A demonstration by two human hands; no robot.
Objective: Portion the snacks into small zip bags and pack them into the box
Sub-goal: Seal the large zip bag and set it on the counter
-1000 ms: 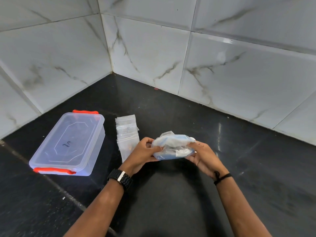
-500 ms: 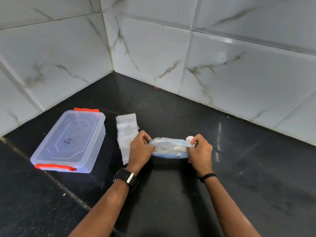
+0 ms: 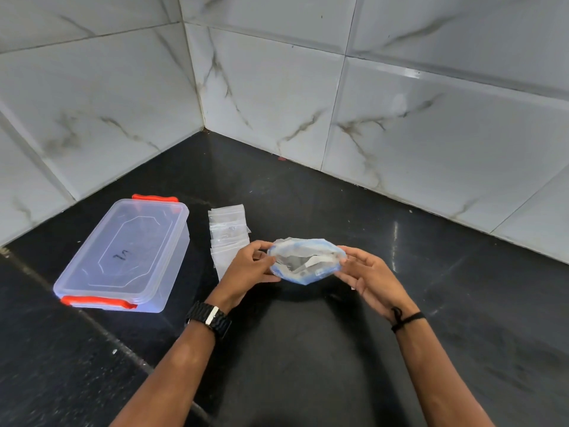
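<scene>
Holding snack bag [image 3: 306, 261] open, L hand [image 3: 246, 271] + R hand [image 3: 368, 272] pinching rims | box [image 3: 123, 254] lidded left

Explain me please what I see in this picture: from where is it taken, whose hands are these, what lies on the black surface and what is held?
There is no machine here. A person wears a wide-angle camera on the head, so the picture looks forward and down at that person's own two bare hands.

The surface is a dark countertop in a corner of white marbled wall tiles. On it, at the left, stands a clear plastic box with red clips; its lid is on. Beside it lies a row of small empty zip bags.

The left hand, with a watch on its wrist, and the right hand hold a larger clear bag with a blue rim by its two ends, above the counter. Its mouth is open toward the camera. What is inside is too unclear to name.
</scene>
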